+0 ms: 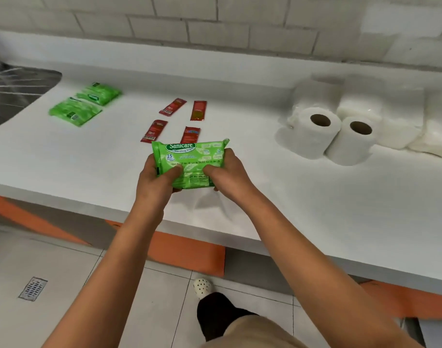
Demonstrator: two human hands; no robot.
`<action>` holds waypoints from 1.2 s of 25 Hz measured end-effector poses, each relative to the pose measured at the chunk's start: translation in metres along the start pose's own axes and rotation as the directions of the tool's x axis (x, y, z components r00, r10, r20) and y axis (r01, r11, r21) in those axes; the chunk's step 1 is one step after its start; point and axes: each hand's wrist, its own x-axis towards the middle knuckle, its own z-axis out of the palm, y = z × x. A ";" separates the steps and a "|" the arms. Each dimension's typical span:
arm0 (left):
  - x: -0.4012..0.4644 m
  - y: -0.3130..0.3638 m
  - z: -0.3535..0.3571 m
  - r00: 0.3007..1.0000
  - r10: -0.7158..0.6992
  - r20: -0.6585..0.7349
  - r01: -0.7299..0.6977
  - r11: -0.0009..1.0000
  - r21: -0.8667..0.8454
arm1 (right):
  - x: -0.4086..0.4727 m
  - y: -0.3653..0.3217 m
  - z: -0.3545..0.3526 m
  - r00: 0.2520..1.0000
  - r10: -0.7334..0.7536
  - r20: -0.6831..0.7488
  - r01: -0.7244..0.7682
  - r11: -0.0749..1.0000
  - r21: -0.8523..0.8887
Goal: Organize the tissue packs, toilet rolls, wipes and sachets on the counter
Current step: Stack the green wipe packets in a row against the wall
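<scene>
Gripping green wipes pack (pixel 189 162) w/ both hands; left fingers (pixel 173 170) & right fingers (pixel 211 170) curled round it.

I have one view only, from the head camera, looking forward and steeply down over the white counter (pixel 315 197). It stands close at the counter's near edge, facing the tiled wall (pixel 214 23) behind it. The wide lens bends the counter's edges, and the floor (pixel 64 285) shows below the near edge.
</scene>
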 end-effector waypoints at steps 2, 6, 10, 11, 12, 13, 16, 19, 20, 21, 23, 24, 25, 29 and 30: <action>0.027 0.000 -0.020 0.999 -0.002 -0.037 0.003 1.000 0.022 | 0.029 -0.006 0.024 0.999 -0.013 0.042 0.013 1.000 0.001; 0.089 0.008 -0.052 0.995 -0.003 -0.098 0.008 0.999 0.052 | 0.092 -0.022 0.071 0.996 -0.035 0.080 0.031 0.998 0.046; 0.153 0.024 -0.077 0.994 -0.007 -0.111 0.022 0.992 0.128 | 0.152 -0.045 0.100 0.994 -0.004 0.112 0.003 1.000 0.010; 0.169 0.027 -0.085 0.994 -0.002 -0.113 0.018 0.990 0.137 | 0.166 -0.051 0.108 0.993 -0.007 0.118 0.006 1.000 0.017; 0.181 0.028 -0.092 0.993 0.002 -0.119 0.015 0.990 0.142 | 0.176 -0.056 0.115 0.993 -0.017 0.116 0.014 1.000 0.024; 0.192 0.026 -0.098 0.991 0.001 -0.134 0.018 0.990 0.140 | 0.185 -0.059 0.122 0.994 -0.026 0.107 0.022 0.999 0.031; 0.217 0.018 -0.116 0.979 -0.018 -0.205 0.045 0.991 0.126 | 0.201 -0.060 0.147 0.995 -0.058 0.078 0.052 0.995 0.082; 0.246 0.009 -0.142 0.962 -0.052 -0.268 0.094 0.985 0.148 | 0.217 -0.061 0.172 0.994 -0.056 0.089 0.052 0.997 0.048; 0.256 0.007 -0.153 0.958 -0.050 -0.281 0.100 0.981 0.166 | 0.222 -0.063 0.182 0.995 -0.047 0.088 0.047 0.999 0.008; 0.265 0.004 -0.165 0.959 -0.028 -0.284 0.088 0.976 0.200 | 0.226 -0.064 0.193 0.996 -0.041 0.079 0.043 0.999 -0.026; 0.280 0.000 -0.188 0.961 0.055 -0.273 0.029 0.955 0.295 | 0.232 -0.067 0.216 0.997 -0.036 0.063 0.040 0.997 -0.065; 0.288 -0.001 -0.199 0.962 0.108 -0.251 -0.016 0.938 0.345 | 0.234 -0.068 0.229 0.998 -0.035 0.048 0.038 0.997 -0.073; 0.295 -0.002 -0.209 0.963 0.161 -0.218 -0.065 0.918 0.391 | 0.236 -0.069 0.241 0.999 -0.030 0.027 0.033 0.996 -0.079; 0.312 0.001 -0.254 0.968 0.243 -0.059 -0.180 0.841 0.510 | 0.233 -0.076 0.292 0.997 0.014 -0.081 -0.019 0.998 -0.064; 0.315 0.001 -0.268 0.967 0.254 -0.022 -0.202 0.816 0.542 | 0.231 -0.078 0.306 0.995 0.022 -0.097 -0.028 0.997 -0.067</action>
